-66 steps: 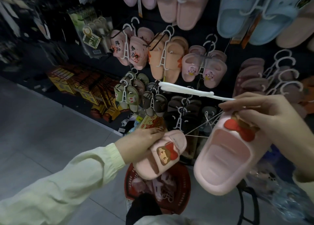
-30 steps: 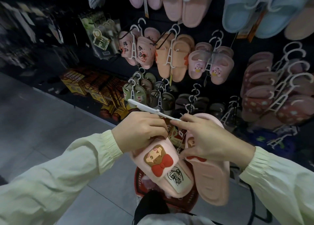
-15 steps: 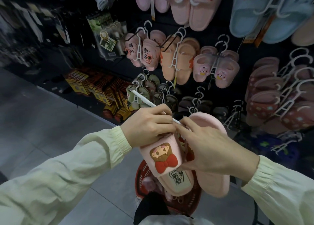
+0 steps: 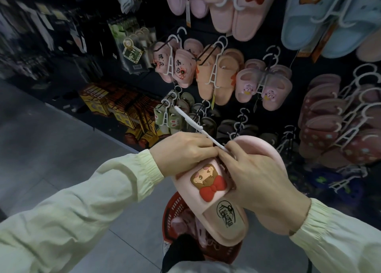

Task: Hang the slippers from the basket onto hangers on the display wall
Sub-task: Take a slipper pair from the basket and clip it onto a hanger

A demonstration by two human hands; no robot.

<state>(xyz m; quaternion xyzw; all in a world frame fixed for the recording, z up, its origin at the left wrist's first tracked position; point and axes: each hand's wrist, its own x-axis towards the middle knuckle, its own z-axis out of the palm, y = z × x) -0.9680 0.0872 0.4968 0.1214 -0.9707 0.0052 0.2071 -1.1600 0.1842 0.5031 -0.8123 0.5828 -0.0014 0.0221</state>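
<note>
Above a red basket (image 4: 175,207), the left hand (image 4: 183,151) curls its fingers round a bow slipper (image 4: 216,202) at its toe. Just right, the right hand (image 4: 261,182) grips a second slipper (image 4: 265,147), fingertips pinching a white hanger (image 4: 191,123). Hung slippers (image 4: 223,74) cover the far display wall (image 4: 303,80).

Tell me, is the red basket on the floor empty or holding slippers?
Not empty. Pink slippers show inside the red basket, partly hidden by the held slipper above it.
</note>
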